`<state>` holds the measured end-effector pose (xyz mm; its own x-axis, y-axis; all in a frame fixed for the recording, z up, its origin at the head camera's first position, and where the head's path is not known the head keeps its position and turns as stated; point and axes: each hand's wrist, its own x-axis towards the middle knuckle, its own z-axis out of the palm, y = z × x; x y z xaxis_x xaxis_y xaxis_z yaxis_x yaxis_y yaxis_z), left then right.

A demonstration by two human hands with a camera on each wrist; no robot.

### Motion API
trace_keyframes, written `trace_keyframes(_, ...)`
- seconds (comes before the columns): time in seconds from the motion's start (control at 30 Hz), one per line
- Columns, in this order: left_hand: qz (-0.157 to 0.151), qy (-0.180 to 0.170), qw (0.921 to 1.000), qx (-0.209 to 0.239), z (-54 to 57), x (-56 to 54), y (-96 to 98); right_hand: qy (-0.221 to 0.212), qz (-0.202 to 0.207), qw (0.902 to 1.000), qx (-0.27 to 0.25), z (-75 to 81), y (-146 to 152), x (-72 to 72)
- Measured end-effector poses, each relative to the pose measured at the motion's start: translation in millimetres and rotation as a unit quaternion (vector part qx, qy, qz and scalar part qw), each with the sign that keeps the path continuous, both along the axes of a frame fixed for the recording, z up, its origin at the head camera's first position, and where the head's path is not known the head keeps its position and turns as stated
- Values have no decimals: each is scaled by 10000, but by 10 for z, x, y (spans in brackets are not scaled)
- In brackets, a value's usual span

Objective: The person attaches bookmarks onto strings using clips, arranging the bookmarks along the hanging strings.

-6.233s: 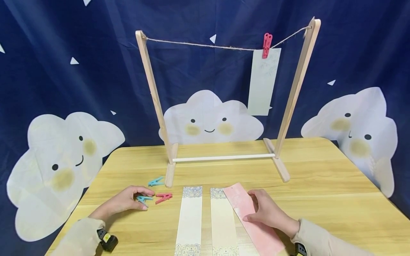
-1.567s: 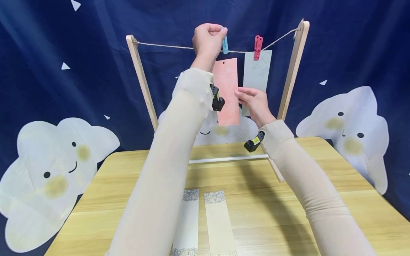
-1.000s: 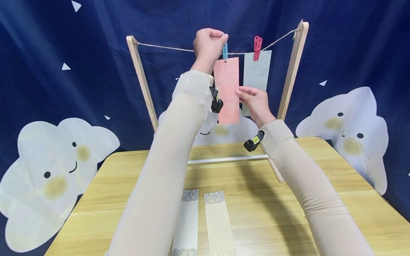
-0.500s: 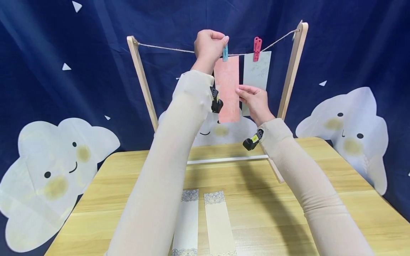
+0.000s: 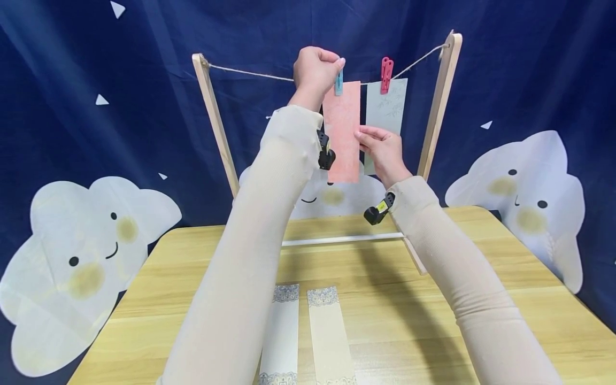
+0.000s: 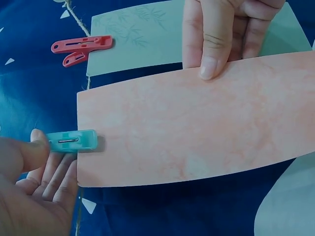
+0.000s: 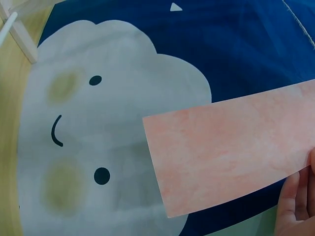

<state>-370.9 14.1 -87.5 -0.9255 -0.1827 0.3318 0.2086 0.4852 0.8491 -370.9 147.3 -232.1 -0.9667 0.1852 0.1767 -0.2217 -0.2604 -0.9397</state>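
Observation:
My left hand (image 5: 315,72) pinches a light-blue clothespin (image 6: 74,140) between thumb and fingers, up at the twine line (image 5: 250,71). The clothespin's tip overlaps the top end of a pink paper strip (image 5: 343,133), which hangs upright in front of the line. My right hand (image 5: 382,152) pinches that strip by its right edge, about halfway down. Just right of it, a pale green paper strip (image 5: 387,107) hangs from the line by a red clothespin (image 5: 386,76). In the left wrist view the right thumb lies on the pink strip's face.
The line spans two wooden posts (image 5: 440,107) joined low down by a white rod (image 5: 344,239). On the wooden table (image 5: 394,321) lie a white strip (image 5: 281,337) and a cream strip (image 5: 330,337) with patterned ends. A dark blue curtain (image 5: 144,80) with clouds stands behind.
The pink strip has risen from the table to the line, and lately a little higher, so the blue clothespin covers its punched hole. The left hand has brought that clothespin up from the table.

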Motion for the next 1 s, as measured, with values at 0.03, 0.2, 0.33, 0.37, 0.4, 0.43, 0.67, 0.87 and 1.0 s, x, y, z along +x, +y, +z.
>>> trace_keyframes(0.03, -13, -27, 10000, -57, 1, -1, 0, -18, -13, 10000, -2, 0, 1, -1)
trace_keyframes(0.2, -72, -144, 9995, -284, 1, -2, -6, -17, -64, 9999, 80, -10, 8, 2)
trace_keyframes(0.33, -214, -211, 9992, -264, 3, 6, -19, 12, -43, 9998, 177, -17, 21, 2)
trace_keyframes(0.37, -260, -234, 9991, -241, 5, 8, -23, -2, -30, 9998, 178, -19, 24, 0)
trace_keyframes(0.4, -308, -258, 9990, -213, 7, 10, -26, -13, -20, 9999, 170, -21, 27, -5)
trace_keyframes(0.43, -330, -283, 9988, -211, 9, 11, -32, -18, -17, 9998, 193, -25, 28, -11)
trace_keyframes(0.67, -390, -350, 9981, -336, -2, 10, -79, -89, 13, 9998, 184, -70, -3, -46)
trace_keyframes(0.87, -506, -251, 9971, -519, 2, 9, -121, -17, 81, 9999, 88, -95, -30, -66)
trace_keyframes(1.0, -631, -145, 9963, -560, 22, 19, -163, -57, 93, 9999, 129, -93, -45, -67)
